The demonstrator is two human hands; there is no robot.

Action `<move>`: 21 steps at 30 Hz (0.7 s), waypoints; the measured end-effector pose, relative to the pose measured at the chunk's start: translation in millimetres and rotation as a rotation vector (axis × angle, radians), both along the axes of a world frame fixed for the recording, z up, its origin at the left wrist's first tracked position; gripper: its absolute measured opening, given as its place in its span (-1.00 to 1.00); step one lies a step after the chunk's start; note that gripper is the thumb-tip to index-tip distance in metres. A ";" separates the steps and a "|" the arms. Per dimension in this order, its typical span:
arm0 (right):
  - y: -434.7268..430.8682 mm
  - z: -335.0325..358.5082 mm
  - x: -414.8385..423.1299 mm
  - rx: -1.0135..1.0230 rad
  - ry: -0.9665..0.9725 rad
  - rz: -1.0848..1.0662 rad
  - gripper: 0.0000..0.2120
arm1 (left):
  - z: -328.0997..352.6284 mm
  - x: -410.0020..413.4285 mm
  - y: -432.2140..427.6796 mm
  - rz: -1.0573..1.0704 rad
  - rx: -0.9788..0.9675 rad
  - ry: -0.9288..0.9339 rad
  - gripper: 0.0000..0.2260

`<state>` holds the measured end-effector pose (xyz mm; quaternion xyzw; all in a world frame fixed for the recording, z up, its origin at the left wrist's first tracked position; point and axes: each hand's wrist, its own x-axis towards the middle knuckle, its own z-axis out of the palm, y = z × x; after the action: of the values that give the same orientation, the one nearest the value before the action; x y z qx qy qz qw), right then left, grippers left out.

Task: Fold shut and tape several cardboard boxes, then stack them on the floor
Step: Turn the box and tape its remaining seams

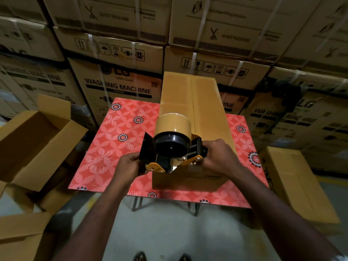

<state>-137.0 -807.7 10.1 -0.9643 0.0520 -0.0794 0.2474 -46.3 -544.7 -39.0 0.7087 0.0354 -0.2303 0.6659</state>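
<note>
A long closed cardboard box (190, 98) lies on the red flowered table (116, 140), running away from me, with a strip of tape along its top seam. At the box's near end I hold a black and yellow tape dispenser (171, 147) carrying a brown tape roll (173, 122). My left hand (130, 164) grips the dispenser's black left side. My right hand (220, 157) grips its handle on the right.
An open cardboard box (35, 146) sits to the left of the table, with more flaps below it. A closed box (299, 187) stands on the floor at the right. Stacked washing machine cartons (120, 85) wall the back. My feet (162, 257) are on grey floor.
</note>
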 end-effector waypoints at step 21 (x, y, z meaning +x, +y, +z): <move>-1.0 -14.4 8.9 -0.111 0.108 0.054 -0.81 | -87.9 -13.6 -19.0 0.054 -0.054 0.399 -0.86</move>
<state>-128.1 -808.7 -4.3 -0.9804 0.0347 -0.0231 0.1927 -59.9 -563.7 -126.9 0.6297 0.1793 -0.3490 0.6704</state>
